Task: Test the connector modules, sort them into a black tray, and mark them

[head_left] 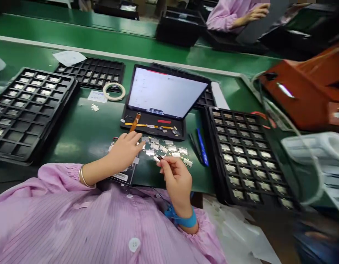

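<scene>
My right hand point(176, 176) pinches a small silver metal-cased part point(157, 158) between thumb and forefinger, just above the bench. My left hand point(124, 152) lies palm down over a dark flat board point(122, 176) with white labels, its fingers stretched forward and holding nothing visible. Beyond its fingertips an orange flex cable point(135, 122) rises toward a raised, lit display screen point(166, 91). The screen leans in a black frame with a yellow strip point(139, 125) along its lower part. Several loose silver parts point(163, 149) lie between my hands and this frame.
Black compartment trays of silver parts stand at left point(34, 128) and right point(223, 176). A blue pen point(202, 146) and black tweezers point(195, 146) lie beside the right tray. A tape roll point(113, 98) sits behind. Across the bench, another person's hand point(256, 15) holds a dark panel.
</scene>
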Tool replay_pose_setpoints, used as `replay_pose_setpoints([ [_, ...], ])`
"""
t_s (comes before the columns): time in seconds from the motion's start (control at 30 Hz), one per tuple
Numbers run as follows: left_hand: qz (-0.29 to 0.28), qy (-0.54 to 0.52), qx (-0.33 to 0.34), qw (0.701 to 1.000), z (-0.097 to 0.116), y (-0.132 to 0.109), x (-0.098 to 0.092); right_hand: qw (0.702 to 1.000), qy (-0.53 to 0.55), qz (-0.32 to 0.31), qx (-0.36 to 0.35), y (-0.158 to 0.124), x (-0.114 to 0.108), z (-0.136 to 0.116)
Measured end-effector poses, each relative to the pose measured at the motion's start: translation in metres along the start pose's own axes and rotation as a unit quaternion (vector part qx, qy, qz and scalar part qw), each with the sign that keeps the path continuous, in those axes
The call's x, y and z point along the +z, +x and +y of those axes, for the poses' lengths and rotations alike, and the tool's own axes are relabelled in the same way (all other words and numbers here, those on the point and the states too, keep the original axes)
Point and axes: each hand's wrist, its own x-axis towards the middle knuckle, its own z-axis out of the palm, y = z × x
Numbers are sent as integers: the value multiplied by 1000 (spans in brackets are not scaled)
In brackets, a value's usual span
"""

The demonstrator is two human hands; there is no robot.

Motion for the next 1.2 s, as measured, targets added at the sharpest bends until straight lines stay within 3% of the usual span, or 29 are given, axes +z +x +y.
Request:
replay_pose_setpoints([
  [0.1,18,27,-77,996,-30,-3,-18,1000,-3,13,1,-3,-1,3],
  [0.23,19,75,-295,952,-96,-2,-37,1000,13,25,4,-5,-2,0],
  [0.33,-9,75,-333,940,-123,-4,-31,1000,20,16,-10,-7,0,-6],
  [0.57,-10,18,-295,955,-112,-26,-13,999,-1,-6,-38,-8,4,-10],
  [0.87,21,-99,-276,956,-135,-32,-7,999,-6,-18,-45,-7,8,-16],
  [1.03,36,-161,-289,943,-123,-36,-11,999,15,-8,-33,-10,8,-20],
  [1.2,73,-306,-287,905,-95,-44,-15,999,52,-7,-2,-13,9,-27],
])
